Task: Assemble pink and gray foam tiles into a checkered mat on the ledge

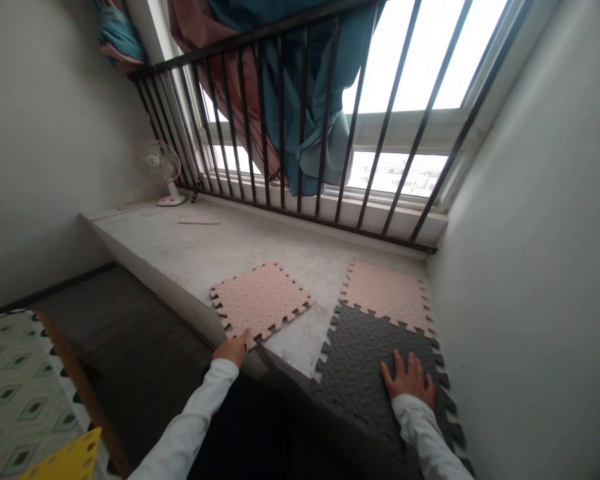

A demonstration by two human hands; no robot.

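Head view: a tall window (420, 60) fills the far end of a narrow room, between two white walls, the left wall (45, 133) and the right wall (530, 233). Dark metal bars (389, 113) stand across the window, and a blue and rust-pink curtain (310, 113) hangs bunched behind them. A concrete ledge (195, 260) runs along the foot of the bars, above a dark floor (120, 333). A patterned rug (20, 393) lies on the floor at lower left, with a yellow piece with holes (65, 460) at its edge.

On the ledge, a grey foam tile (365, 373) sits flat, its toothed edge meeting a far pink foam tile (387, 297). A near pink foam tile (260, 303) lies apart from them, with bare concrete between. A small fan (157, 163) stands in the far corner, and a thin wooden stick (199, 222) lies near it.

The right hand (407, 380) lies flat on the grey foam tile, fingers spread. The left hand (233, 350) rests at the near corner of the near pink foam tile, fingers close together; whether it pinches that corner, I cannot tell. White sleeves (190, 413) cover both arms.
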